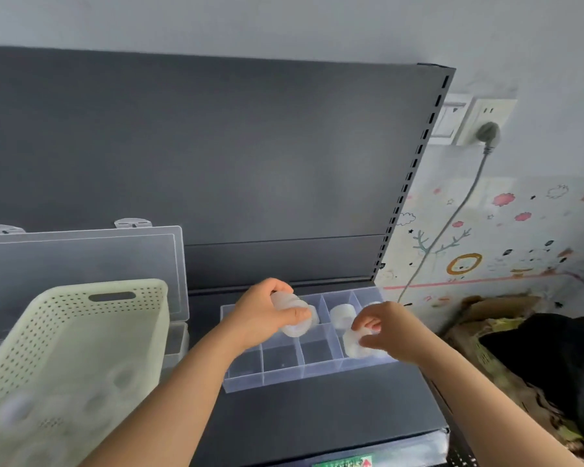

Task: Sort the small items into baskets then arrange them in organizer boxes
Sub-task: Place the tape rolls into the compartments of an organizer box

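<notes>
I judge these translucent rolls (pixel 343 313) light, stiff and slick: my left hand (pixel 263 315) curls round a stack's sides, my right hand (pixel 385 328) pinches one at the organizer box (pixel 284 372).

A gray plug (pixel 488 132) sits in a white wall socket (pixel 482 109), and its cord (pixel 452 218) hangs down. Cartoon stickers (pixel 503 199) cover the wall (pixel 553 62) by a cardboard box (pixel 479 309).

Left hand (pixel 263 315), right hand (pixel 383 328) hold white rolls (pixel 295 326) at organizer box (pixel 282 365).
</notes>
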`<state>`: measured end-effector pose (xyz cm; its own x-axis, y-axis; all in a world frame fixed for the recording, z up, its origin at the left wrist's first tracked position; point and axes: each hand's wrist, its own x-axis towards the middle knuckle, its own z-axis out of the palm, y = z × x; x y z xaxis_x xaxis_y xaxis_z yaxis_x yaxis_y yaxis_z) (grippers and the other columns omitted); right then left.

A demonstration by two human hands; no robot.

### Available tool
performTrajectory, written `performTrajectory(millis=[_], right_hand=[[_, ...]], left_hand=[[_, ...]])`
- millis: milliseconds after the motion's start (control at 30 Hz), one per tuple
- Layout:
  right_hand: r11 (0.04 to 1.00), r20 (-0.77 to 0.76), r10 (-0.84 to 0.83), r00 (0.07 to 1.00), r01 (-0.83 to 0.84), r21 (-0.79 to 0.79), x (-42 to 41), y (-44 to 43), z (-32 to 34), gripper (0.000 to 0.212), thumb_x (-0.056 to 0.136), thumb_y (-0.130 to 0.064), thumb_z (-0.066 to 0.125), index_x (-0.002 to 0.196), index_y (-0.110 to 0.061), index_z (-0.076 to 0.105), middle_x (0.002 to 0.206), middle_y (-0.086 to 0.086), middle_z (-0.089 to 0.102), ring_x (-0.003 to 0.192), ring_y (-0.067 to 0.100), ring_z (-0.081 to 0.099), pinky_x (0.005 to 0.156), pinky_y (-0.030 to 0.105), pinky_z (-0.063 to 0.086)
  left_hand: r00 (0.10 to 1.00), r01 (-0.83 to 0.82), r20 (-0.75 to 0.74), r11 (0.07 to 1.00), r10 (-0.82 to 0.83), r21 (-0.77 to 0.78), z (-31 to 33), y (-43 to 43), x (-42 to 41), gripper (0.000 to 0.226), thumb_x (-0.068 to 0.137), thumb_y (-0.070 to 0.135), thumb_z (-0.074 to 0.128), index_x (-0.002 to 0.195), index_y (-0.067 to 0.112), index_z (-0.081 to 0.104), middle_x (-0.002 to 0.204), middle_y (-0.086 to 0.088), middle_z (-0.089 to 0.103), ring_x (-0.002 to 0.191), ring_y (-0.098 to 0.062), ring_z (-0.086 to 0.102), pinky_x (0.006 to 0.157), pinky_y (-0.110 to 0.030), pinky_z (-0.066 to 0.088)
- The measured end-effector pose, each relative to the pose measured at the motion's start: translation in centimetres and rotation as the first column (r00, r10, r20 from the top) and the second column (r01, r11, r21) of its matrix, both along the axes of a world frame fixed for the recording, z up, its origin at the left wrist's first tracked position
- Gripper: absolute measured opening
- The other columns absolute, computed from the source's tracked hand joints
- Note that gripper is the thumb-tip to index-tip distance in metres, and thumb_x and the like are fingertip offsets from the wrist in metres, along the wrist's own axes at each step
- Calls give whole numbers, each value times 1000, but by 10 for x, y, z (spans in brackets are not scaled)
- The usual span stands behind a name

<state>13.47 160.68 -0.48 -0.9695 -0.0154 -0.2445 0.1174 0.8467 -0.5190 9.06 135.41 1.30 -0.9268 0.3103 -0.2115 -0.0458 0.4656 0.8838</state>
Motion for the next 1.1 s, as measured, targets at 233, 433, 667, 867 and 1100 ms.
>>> performTrajectory(millis=[233, 433, 667, 867, 1100], right_hand=[[994, -63, 110, 992, -110, 0, -5, 1, -2, 24, 82, -28, 72, 106, -29, 72, 111, -12, 68, 89, 1, 61, 85, 17, 48], [828, -64, 107, 992, -125, -546, -9, -32, 15, 25, 77, -17, 80, 100, -20, 72, 89, -9, 73, 82, 6, 68, 77, 17, 53], [660, 31, 124, 992, -59, -749, -18, -35, 5, 27, 79, 4, 72, 102, -9, 66, 87, 6, 74, 77, 20, 69, 76, 37, 57], [694, 13, 118, 993, -73, -716, -25, -36, 3, 23, 81, -2, 73, 102, -7, 65, 91, 13, 74, 77, 24, 69, 73, 33, 57], [949, -77, 217, 973, -229, -215, -32, -28, -2, 30, 75, -24, 81, 103, -21, 72, 96, -7, 70, 74, -1, 61, 69, 10, 49]], left_hand=[[997, -37, 67, 999, 34, 38, -16, 21, 6, 44, 70, 30, 84, 106, 33, 57, 112, 6, 59, 99, -15, 61, 77, -32, 59], [992, -80, 103, 992, 70, 98, -16, 27, 12, 49, 69, 33, 85, 110, 29, 59, 112, 4, 61, 98, -15, 64, 76, -29, 58], [955, -124, 296, 897, -7, 424, -15, 11, 19, 49, 79, 24, 72, 124, 12, 58, 123, -11, 62, 110, -23, 64, 95, -45, 52], [970, -219, 180, 905, 163, 363, -17, 10, 16, 46, 73, 24, 82, 114, 18, 63, 111, -7, 69, 102, -21, 68, 89, -42, 56], [995, -103, -5, 989, 103, -108, -25, -20, 12, 21, 86, 28, 67, 106, 34, 64, 102, 15, 69, 96, -5, 66, 88, -35, 55]])
